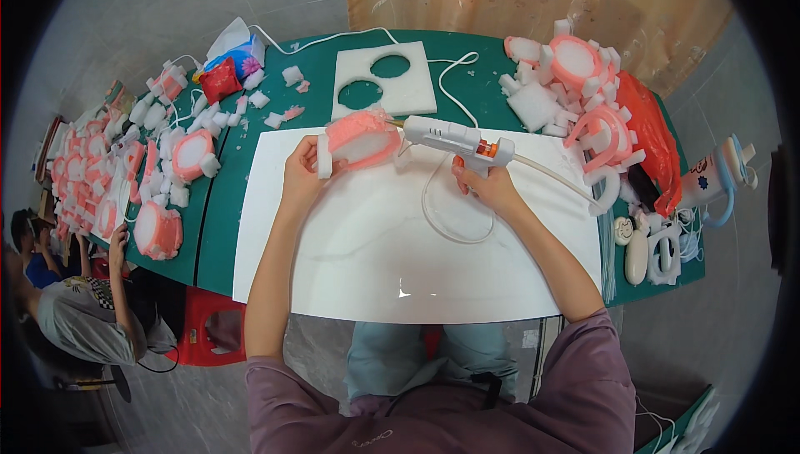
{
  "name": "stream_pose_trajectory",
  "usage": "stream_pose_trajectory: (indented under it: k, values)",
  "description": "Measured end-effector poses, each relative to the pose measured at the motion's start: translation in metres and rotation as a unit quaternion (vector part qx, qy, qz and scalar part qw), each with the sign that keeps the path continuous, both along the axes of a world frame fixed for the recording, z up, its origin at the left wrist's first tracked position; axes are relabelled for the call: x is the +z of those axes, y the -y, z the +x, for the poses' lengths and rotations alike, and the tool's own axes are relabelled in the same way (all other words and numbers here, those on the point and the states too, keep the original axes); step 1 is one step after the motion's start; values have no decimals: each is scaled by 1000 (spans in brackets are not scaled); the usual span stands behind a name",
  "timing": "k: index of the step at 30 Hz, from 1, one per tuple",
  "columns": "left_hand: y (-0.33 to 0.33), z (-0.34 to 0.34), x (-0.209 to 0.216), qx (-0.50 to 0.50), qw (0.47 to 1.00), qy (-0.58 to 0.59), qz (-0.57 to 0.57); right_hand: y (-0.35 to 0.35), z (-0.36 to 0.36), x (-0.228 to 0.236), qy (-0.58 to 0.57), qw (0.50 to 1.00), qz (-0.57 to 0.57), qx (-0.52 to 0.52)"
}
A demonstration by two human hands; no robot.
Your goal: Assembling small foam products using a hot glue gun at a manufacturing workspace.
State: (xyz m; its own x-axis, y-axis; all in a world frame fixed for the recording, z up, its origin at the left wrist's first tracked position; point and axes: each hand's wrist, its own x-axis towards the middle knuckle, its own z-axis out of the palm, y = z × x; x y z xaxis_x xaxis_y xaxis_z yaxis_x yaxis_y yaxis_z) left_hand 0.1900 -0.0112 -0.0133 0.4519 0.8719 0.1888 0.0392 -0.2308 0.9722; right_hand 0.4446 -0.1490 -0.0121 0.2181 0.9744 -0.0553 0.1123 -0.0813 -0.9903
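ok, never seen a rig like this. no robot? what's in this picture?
No robot: just a person's bare hands, seen from a wide fisheye camera on their head, looking down, so edges bend. The left hand holds a pink-and-white foam piece. The right hand grips a white glue gun, nozzle pointing at that piece. Below is a glossy white sheet on a green table. Beyond it lies a white foam slab with two round holes; more foam pieces are heaped on both sides. Another person sits at left.
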Motion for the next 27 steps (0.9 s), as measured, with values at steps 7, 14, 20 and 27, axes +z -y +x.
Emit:
stream_pose_trajectory:
  k: [7, 14, 20, 27]
  values:
    - [0, 2, 3, 22, 1000, 8, -7, 1, -1, 1, 20, 1000, -12, -15]
    - [-2, -1, -1, 26, 1000, 8, -1, 3, -6, 14, 28, 999, -16, 14]
    - [1, 0, 3, 31, 999, 9, -5, 3, -4, 9, 32, 999, -8, 24]
    - [4, 0, 8, 50, 998, -12, 24, 1, -3, 6, 30, 999, -18, 22]
